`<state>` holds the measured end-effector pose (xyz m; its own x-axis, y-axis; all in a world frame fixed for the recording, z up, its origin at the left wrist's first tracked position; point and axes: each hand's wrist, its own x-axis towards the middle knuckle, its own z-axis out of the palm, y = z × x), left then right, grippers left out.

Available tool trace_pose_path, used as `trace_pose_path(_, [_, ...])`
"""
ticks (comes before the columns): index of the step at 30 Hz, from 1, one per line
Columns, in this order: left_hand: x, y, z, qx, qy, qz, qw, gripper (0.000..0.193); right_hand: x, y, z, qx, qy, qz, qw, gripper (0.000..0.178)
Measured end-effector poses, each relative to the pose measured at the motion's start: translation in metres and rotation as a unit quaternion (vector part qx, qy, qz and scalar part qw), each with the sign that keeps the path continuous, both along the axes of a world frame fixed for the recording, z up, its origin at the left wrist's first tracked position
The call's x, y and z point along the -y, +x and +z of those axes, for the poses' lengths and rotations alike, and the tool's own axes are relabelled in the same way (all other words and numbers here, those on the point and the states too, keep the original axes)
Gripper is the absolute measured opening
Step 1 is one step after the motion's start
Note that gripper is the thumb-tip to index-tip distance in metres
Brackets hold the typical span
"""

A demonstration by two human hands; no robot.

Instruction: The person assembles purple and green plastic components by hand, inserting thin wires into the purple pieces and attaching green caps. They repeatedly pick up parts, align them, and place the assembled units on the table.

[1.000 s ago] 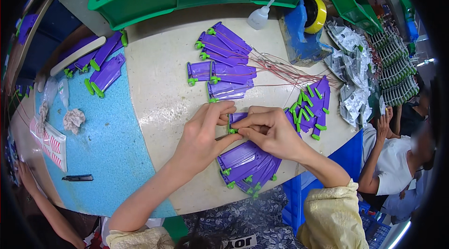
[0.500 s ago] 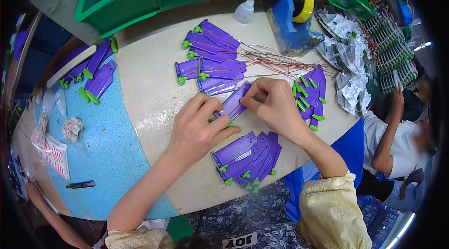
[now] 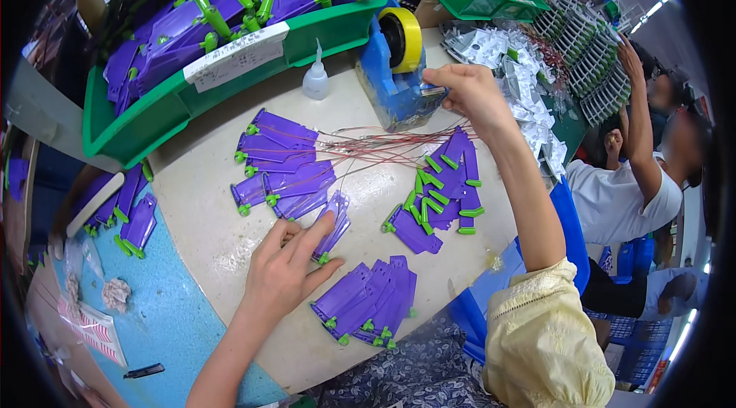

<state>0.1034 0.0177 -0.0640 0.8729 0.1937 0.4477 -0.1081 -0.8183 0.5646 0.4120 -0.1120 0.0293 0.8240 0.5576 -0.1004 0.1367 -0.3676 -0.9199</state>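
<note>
Head-worn fisheye, downward over table (image 3: 207, 216)

The right hand (image 3: 477, 98) has left the flat purple plastic piece with a green end (image 3: 340, 218), reaching the blue tape dispenser (image 3: 377, 63).

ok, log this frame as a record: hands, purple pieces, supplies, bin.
left hand: touching a green-ended purple piece
right hand: at the cutting end of the blue tape dispenser; grip on tape unclear
wired pieces: overlapping, thin red wires running off rightward
near pieces: overlapping fan toward the near table edge
right pile: purple pieces under small green parts
supplies: white squeeze bottle, left of the dispenser
green bin: far side, holding purple-and-green pieces
</note>
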Motion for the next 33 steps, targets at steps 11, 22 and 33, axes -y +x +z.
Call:
trace_pose_path(11, [-0.006,-0.006,0.001,-0.024,-0.040,0.008,0.999,0.081,0.021,-0.046,-0.004,-0.068,-0.064,0.118,0.989,0.017])
trace_pose_path(22, [0.004,-0.014,-0.003,0.000,-0.038,0.043,0.998,0.057,0.013,-0.160,-0.058,0.041,-0.053,0.354,0.933,0.026])
trace_pose_path(33, [0.019,-0.010,-0.002,-0.041,0.010,0.076,0.996,0.042,-0.003,-0.132,-0.061,0.291,-0.056,0.306,0.905,0.019])
